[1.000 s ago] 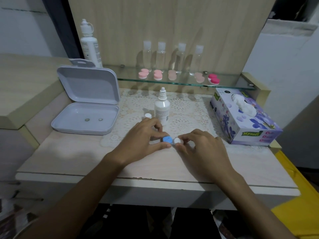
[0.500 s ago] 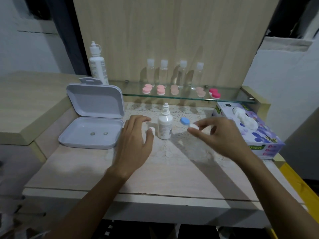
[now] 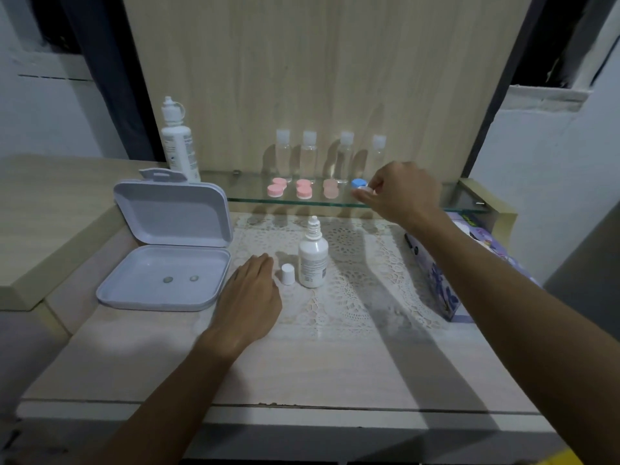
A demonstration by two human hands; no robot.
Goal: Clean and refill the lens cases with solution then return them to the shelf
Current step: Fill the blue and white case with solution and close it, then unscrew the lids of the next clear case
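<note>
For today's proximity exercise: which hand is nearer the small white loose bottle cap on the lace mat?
Left. The left hand lies just beside the small white cap; the right hand is up at the glass shelf.

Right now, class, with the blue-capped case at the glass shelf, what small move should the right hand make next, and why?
Probably set the blue-and-white lens case down on the glass shelf and let go. The right hand pinches it at shelf level, in line with the pink cases, its caps on.
</note>
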